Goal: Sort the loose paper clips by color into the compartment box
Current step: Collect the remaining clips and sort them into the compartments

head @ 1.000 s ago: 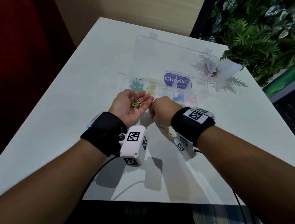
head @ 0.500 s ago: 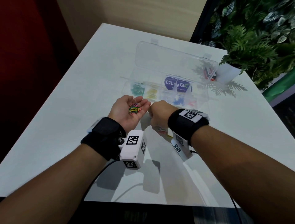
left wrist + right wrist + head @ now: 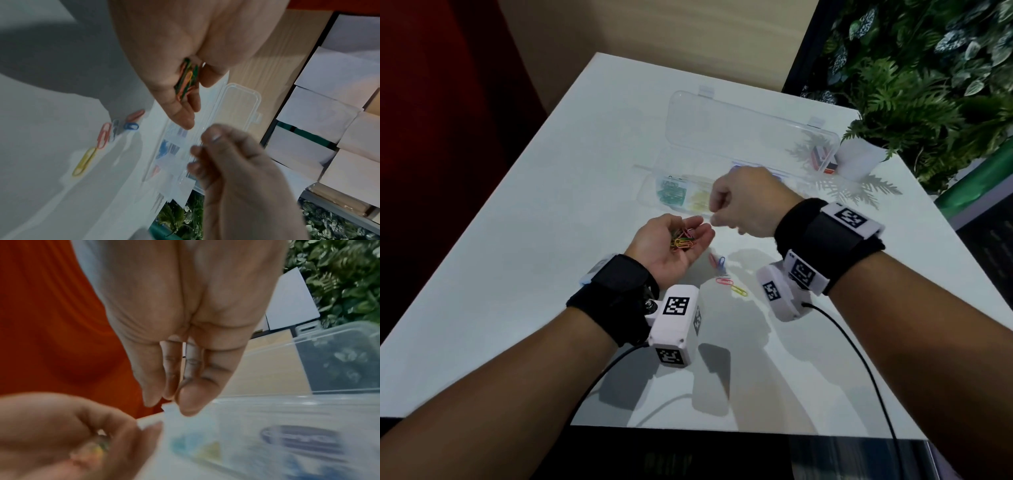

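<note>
Right fingertips point(image 3: 188, 402) pressed together, right hand point(image 3: 746, 202) curled above the near side of the clear plastic compartment box point(image 3: 652, 186); I cannot tell whether they hold a clip. Left hand point(image 3: 664, 253) palm up, fingers relaxed, cupping a heap of mixed-colour wire paper clips point(image 3: 683, 240) just short of the box. A few loose coloured clips point(image 3: 724, 281) lie on the white table point(image 3: 534, 257) beside that hand.

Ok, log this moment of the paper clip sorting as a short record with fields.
left hand: palm up, cupping mixed clips
right hand: raised near the box, fingers pinched together; any clip between them is hidden
table: loose two pink clips, blue clip, yellow clip
compartment box: lid open; green clips at left end, yellow clips next
</note>
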Demonstrator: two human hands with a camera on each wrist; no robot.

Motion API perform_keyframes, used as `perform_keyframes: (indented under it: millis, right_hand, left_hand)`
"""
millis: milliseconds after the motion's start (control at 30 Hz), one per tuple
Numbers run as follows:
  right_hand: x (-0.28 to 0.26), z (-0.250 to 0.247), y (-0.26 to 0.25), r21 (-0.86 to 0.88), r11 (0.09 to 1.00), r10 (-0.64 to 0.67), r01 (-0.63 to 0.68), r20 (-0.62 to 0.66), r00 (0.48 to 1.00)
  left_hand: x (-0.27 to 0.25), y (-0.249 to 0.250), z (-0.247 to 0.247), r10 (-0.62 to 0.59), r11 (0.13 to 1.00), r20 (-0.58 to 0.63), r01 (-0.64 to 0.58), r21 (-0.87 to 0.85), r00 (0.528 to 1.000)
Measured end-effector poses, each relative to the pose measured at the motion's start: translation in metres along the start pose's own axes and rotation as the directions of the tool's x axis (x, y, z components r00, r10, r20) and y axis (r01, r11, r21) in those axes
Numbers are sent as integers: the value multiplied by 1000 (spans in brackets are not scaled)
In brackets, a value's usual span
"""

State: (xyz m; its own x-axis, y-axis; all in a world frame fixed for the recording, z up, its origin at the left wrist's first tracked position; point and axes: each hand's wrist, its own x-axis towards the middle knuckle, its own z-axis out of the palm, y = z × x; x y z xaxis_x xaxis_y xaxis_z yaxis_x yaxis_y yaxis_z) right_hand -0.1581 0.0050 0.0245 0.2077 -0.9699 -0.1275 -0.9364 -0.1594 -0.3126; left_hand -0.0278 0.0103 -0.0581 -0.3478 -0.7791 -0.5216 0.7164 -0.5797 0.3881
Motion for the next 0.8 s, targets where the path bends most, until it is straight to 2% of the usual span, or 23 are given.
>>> perform_keyframes:
  millis: [100, 200, 300, 567, 800]
  right_hand:
    - [-8, 17, 17, -207, 978, 3, 25, 133, 991]
    - [-13, 40, 23, -291, 947, -55, 134, 265, 963]
    - [-6, 51, 24, -366, 900, -126, 235, 297, 946]
    - [8, 45, 36, -207, 974, -25, 93, 312, 950]
    - [9, 50, 38, -220, 974, 12, 62, 323, 946]
  left_hand:
    - [1, 5, -6, 25, 1000, -35, -25, 1, 999]
    - [1, 7, -9, 33, 999, -38, -33, -9, 999]
    - [0, 7, -10, 45, 999, -37, -46, -8, 998]
    - [2, 7, -9, 43, 999, -47, -44, -6, 998]
    - [3, 5, -9, 25, 1000, -45, -26, -5, 999]
